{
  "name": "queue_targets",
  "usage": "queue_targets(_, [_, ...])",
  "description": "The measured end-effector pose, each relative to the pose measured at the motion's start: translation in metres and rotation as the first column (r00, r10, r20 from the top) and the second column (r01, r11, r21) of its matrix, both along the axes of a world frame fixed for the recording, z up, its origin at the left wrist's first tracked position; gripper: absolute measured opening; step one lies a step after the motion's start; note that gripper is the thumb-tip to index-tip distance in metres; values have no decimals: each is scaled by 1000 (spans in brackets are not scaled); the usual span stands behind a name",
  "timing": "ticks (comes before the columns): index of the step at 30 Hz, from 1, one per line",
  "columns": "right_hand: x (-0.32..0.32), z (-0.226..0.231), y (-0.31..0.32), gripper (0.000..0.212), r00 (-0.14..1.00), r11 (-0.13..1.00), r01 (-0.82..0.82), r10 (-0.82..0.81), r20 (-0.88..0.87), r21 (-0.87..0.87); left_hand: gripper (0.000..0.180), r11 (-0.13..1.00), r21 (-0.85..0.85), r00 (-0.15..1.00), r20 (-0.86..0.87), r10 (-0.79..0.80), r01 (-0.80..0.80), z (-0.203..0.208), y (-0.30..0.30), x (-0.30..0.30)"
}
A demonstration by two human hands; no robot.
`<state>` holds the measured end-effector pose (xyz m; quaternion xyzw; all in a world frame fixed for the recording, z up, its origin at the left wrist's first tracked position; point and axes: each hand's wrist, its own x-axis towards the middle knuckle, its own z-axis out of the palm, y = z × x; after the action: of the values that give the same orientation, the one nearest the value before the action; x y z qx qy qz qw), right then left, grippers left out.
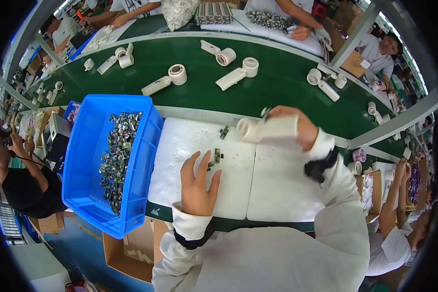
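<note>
A blue bin (82, 160) of small metal parts (116, 160) sits at the left of the white worktop (272, 187). Beyond it, white fan housings (236, 74) lie scattered on a green conveyor belt (277, 82). Cardboard boxes (131, 253) stand on the floor below.

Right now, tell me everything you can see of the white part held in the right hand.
The white handheld fan body looks like matte plastic: a straight handle ending in a round, ribbed head that points left. It lies roughly level above the white foam pad, near the green conveyor belt. The right hand wraps its handle; the left hand rests apart on the pad.
</note>
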<state>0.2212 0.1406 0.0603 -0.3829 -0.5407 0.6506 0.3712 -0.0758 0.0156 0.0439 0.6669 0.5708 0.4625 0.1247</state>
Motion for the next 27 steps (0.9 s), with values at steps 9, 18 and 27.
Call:
queue_targets(9, [139, -54, 146, 34, 488, 838, 159, -526, 697, 522, 23, 985, -103, 958, -237, -158, 137, -31, -4, -13])
queue_targets(18, [27, -85, 229, 70, 300, 460, 7, -848, 438, 888, 13, 987, -80, 988, 82, -132, 138, -17, -19, -23])
queue_targets(27, [17, -25, 164, 71, 864, 909, 138, -305, 401, 394, 21, 842, -513, 783, 589, 200, 170, -4, -37, -40])
